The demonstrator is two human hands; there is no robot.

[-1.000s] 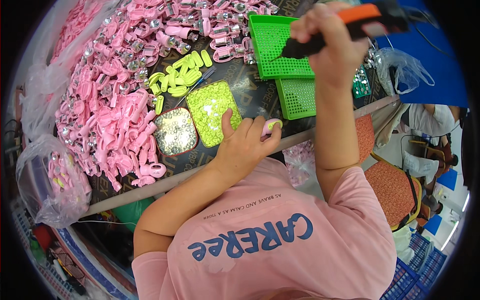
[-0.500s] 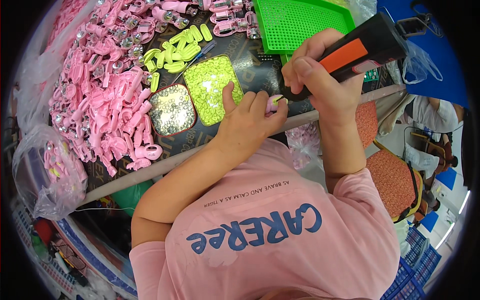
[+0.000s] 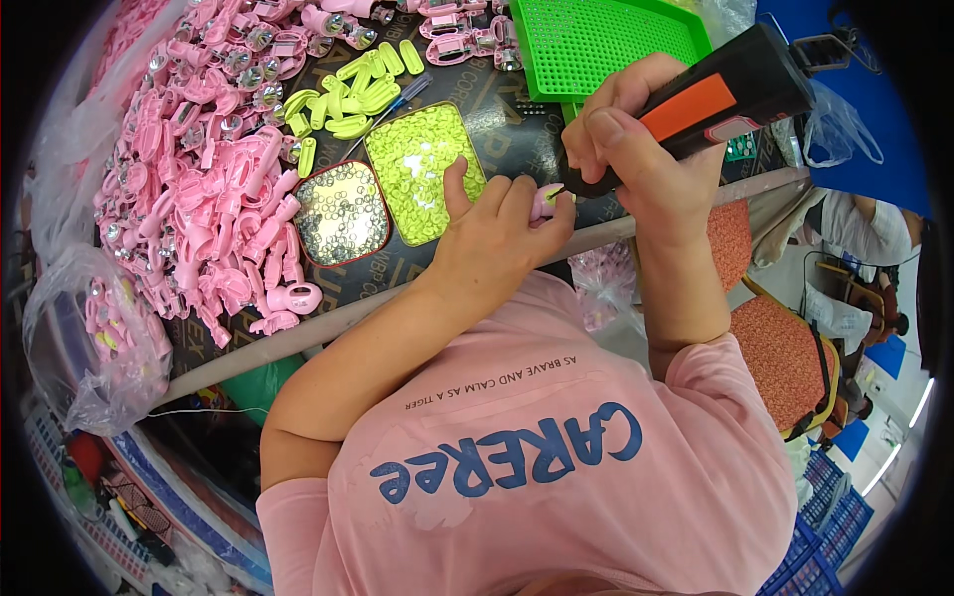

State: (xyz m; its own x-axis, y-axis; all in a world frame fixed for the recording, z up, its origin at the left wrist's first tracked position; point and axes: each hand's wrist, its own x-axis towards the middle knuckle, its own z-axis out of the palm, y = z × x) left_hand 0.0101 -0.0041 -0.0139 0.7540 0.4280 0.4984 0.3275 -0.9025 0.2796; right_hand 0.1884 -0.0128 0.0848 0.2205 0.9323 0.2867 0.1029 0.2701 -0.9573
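Note:
My left hand (image 3: pixel 502 223) is closed on a small pink plastic part (image 3: pixel 542 206) near the table's front edge, and the fingers cover most of it. My right hand (image 3: pixel 636 149) is wrapped round a black and orange electric screwdriver (image 3: pixel 730 89), tilted with its body up to the right. The thin dark bit meets the pink part beside my left fingertips; whether a screw sits under it I cannot make out. Just left of my left hand lies a tray of small yellow-green plastic pieces (image 3: pixel 412 159). Beside that is a tin of small shiny metal pieces (image 3: pixel 343 219).
A large heap of pink plastic parts (image 3: pixel 214 199) covers the table's left side. Long yellow-green pieces (image 3: pixel 373 84) and a hand screwdriver (image 3: pixel 402 99) lie behind the trays. A green perforated basket (image 3: pixel 616 45) stands at the back. An orange-patterned chair (image 3: pixel 780 363) is at the right.
Both hands keep nearly the same pose, the bit still on the pink part. The table's contents have shifted slightly in the picture.

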